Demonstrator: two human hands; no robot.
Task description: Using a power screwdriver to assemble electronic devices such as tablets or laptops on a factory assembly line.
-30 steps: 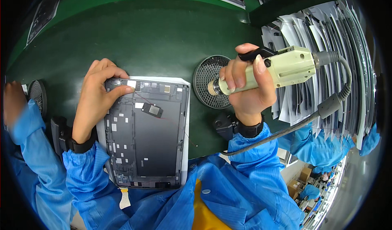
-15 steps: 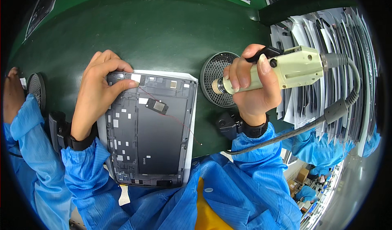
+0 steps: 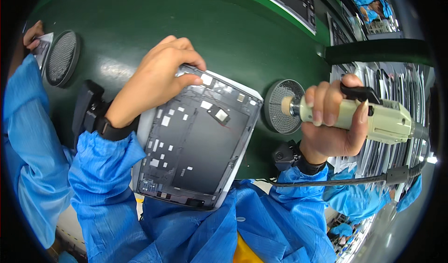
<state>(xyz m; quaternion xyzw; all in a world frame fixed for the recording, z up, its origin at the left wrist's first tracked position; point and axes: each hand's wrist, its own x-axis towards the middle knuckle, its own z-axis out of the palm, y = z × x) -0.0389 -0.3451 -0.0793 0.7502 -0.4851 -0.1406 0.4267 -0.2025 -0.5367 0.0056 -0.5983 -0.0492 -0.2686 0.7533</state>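
Note:
My left hand (image 3: 161,71) pinches the far left corner of a dark grey tablet back housing (image 3: 210,153), thumb on its inner face by a white pad. Small white stickers dot the housing. A small black speaker module (image 3: 218,115) with a thin red wire lies loose-looking on it. My right hand (image 3: 333,130) is wrapped round a pale green electric screwdriver (image 3: 389,120), its black lever under my fingers. Its tan tip points left, over a round grey dish (image 3: 274,118) with a perforated plate; whether it touches the plate I cannot tell.
A whitish sheet (image 3: 143,123) lies under the housing. Upright stacked panels (image 3: 387,83) stand at the right, below a dark green bar (image 3: 373,52). The screwdriver's cable (image 3: 336,183) crosses my right wrist. At the left are another round dish (image 3: 63,60) and a co-worker's hand (image 3: 33,34).
The view has shifted. The housing now sits more tilted, still in my left hand. The screwdriver has levelled out, its tip still over the dish.

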